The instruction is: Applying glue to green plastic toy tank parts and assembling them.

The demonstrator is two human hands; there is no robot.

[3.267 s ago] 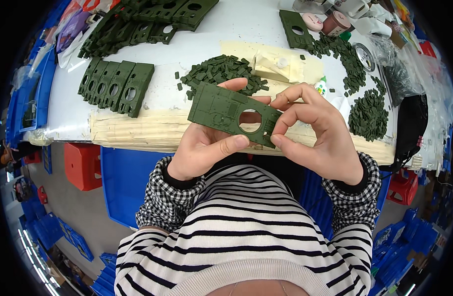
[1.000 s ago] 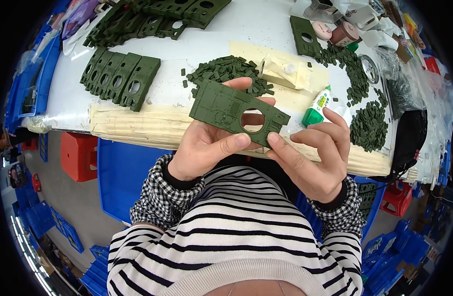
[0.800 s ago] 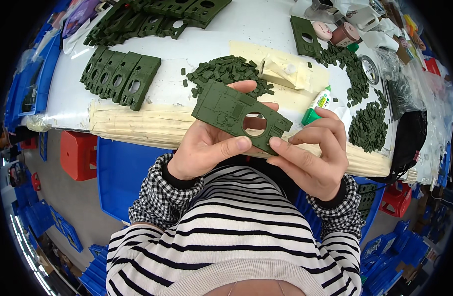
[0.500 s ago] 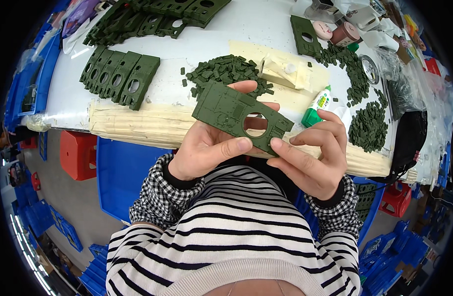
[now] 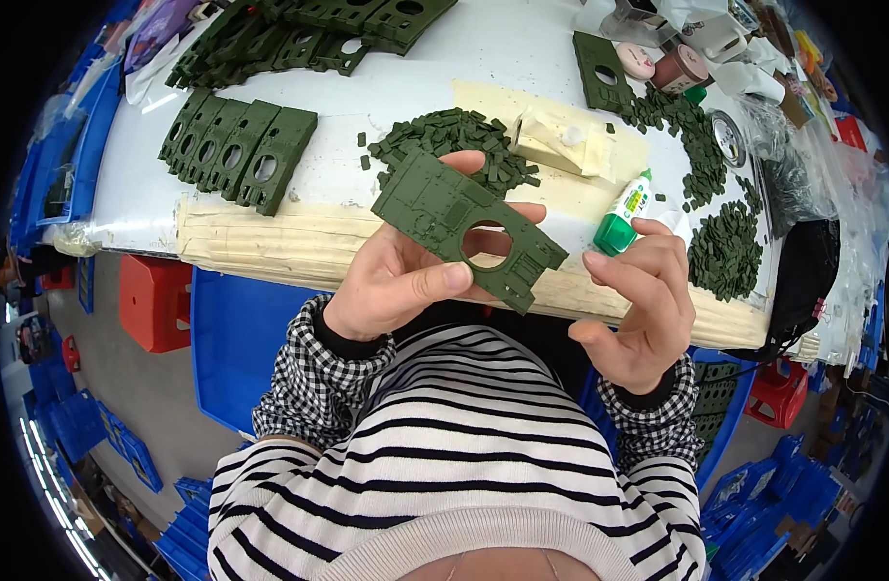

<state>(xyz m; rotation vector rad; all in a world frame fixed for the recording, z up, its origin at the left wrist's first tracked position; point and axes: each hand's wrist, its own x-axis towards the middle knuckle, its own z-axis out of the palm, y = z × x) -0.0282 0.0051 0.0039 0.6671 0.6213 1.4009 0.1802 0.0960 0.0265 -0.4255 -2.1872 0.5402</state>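
Where the bench (image 5: pixel 125 189) starts at far L, blue crate (image 5: pixel 75 165) sits just beside its end; red stool (image 5: pixel 152 305) on floor below. Next, nr front edge: row of dk-green plates (image 5: pixel 282 145), approx. 5, side by side, overlapping, round holes showing. Behind: larger stack of plates (image 5: pixel 270 53), similar type, cut by top of view.

Ctr: L hand (image 5: pixel 386 286) has green hull plate (image 5: pixel 427 198), thumb on nr edge, fingers closed under it, tips showing past far edge. Plate tilted, upper L to lower R, overlapping bench's front edge in view; big round hole toward its R end. Beyond it, pile of small green chips (image 5: pixel 454 131), partly hidden by plate; beige-covered block (image 5: pixel 556 145) just R of pile.

Further R: squeeze bottle (image 5: pixel 624 213), white/green, nozzle pointing away. R hand (image 5: pixel 648 305) nr it, fingers half-curled, wide gap betw. thumb & index; contact w/ bottle, can't tell. Behind, single green plate (image 5: pixel 597 68), then pink lid (image 5: pixel 636 62) & brown jar (image 5: pixel 679 68). Far R: second chip pile (image 5: pixel 725 252), black bag (image 5: pixel 803 266).
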